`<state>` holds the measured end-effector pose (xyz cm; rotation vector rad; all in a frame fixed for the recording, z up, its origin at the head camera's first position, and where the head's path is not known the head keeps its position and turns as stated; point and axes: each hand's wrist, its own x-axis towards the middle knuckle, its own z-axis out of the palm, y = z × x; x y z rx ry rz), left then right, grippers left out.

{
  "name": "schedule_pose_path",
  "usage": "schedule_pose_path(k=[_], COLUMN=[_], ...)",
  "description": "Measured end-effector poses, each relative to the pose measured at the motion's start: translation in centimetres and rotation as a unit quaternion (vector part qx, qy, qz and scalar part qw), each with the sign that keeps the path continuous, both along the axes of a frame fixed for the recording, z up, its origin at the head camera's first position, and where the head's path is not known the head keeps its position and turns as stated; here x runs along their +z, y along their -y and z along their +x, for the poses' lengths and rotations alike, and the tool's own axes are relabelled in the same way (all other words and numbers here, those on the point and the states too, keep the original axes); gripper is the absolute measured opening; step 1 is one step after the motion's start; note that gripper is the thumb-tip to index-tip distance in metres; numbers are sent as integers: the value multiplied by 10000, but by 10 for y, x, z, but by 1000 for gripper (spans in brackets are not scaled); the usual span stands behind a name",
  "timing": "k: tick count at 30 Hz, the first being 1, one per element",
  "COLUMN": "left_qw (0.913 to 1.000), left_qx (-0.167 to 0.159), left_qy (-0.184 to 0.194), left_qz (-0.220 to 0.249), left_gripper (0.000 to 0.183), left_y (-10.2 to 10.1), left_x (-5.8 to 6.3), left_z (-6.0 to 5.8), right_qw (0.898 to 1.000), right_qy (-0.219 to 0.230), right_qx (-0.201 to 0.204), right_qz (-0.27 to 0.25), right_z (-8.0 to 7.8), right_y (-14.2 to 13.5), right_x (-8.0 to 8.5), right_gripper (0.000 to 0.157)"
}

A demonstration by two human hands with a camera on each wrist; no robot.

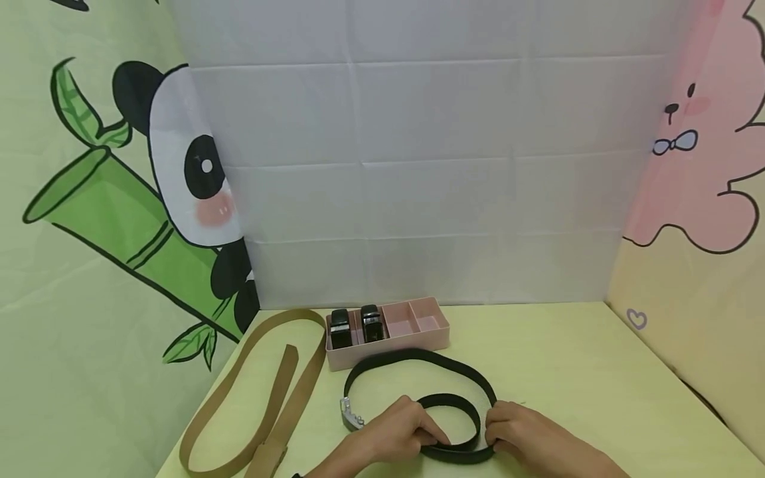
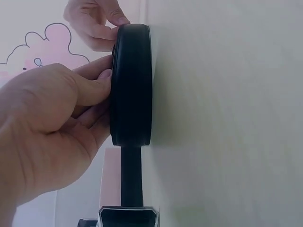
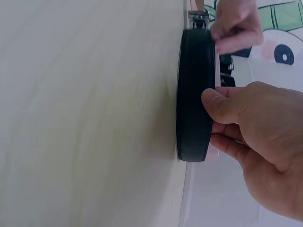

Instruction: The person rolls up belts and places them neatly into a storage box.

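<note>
A black belt [image 1: 412,354] stands on its edge on the table, one end wound into a small coil inside a wider loop. Its silver buckle [image 1: 348,413] is at the loop's left side. My left hand [image 1: 397,431] pinches the coil at its near left, thumb and fingers on the strap. At the right side my right hand [image 1: 528,431] pinches the outer turn, with the thumb [image 3: 218,105] on the outer face and fingers behind the strap. In the left wrist view the coiled strap [image 2: 132,85] hides some fingertips.
Behind the belt stands a pink divided box [image 1: 388,348]; its left compartments hold a black rolled item [image 1: 340,328] and another black rolled item [image 1: 372,323]. A tan belt [image 1: 283,378] lies in a loose loop on the left. Printed cloth walls border the table.
</note>
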<state>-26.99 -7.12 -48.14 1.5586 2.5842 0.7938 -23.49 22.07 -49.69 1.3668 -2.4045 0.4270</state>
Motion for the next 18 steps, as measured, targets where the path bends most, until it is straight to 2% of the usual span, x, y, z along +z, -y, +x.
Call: schedule_pose_path(k=[4, 6, 12, 18], left_qw=[9999, 9996, 9980, 9981], left_qx=[-129, -213, -406, -370], left_qy=[-37, -169, -483, -489], left_qz=[-9, -7, -46, -32], left_gripper=[27, 27, 31, 33], left_y=[2, 3, 8, 17], left_x=[1, 2, 0, -2], left_z=[1, 2, 5, 5], right_qw=[9996, 9994, 9996, 9990], right_qy=[-285, -351, -203, -289], right_qx=[44, 8, -178, -328], right_qz=[-5, -1, 80, -113], right_z=[-6, -8, -16, -24], right_y=[-16, -24, -55, -84], right_x=[-1, -2, -1, -2], right_gripper=[24, 25, 29, 38])
